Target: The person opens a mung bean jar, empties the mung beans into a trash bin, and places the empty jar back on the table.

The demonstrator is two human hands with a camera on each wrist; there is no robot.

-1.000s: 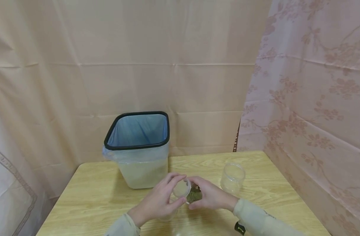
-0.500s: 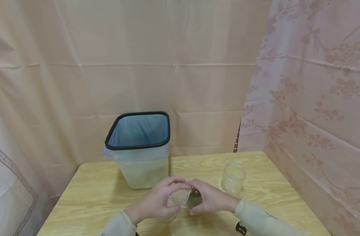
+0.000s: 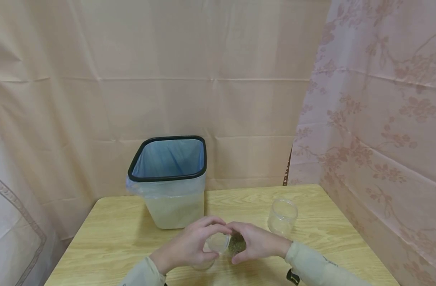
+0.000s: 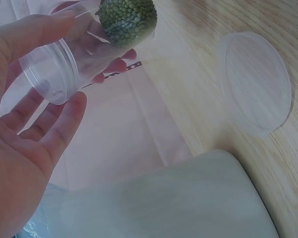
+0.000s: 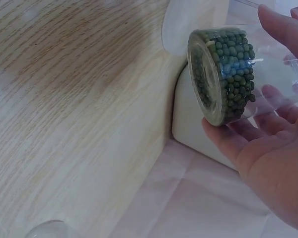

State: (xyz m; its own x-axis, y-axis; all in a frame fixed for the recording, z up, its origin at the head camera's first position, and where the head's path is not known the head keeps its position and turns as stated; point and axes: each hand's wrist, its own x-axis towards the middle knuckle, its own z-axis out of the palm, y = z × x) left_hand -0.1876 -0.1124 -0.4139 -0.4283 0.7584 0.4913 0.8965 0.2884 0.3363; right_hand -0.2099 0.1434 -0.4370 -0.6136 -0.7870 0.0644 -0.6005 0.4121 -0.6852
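Jar of clear cylindrical plastic (image 4: 92,44), gripped from 2 sides, long axis from left hand (image 3: 189,244) to right hand (image 3: 255,240), nearer small round green beans (image 5: 236,74).

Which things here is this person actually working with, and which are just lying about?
Working with:
clear jar, gripped by the left hand and right hand
green beans inside it

Apparently just lying about:
second clear jar
blue-lined bin
round clear lid, though possibly the held jar's
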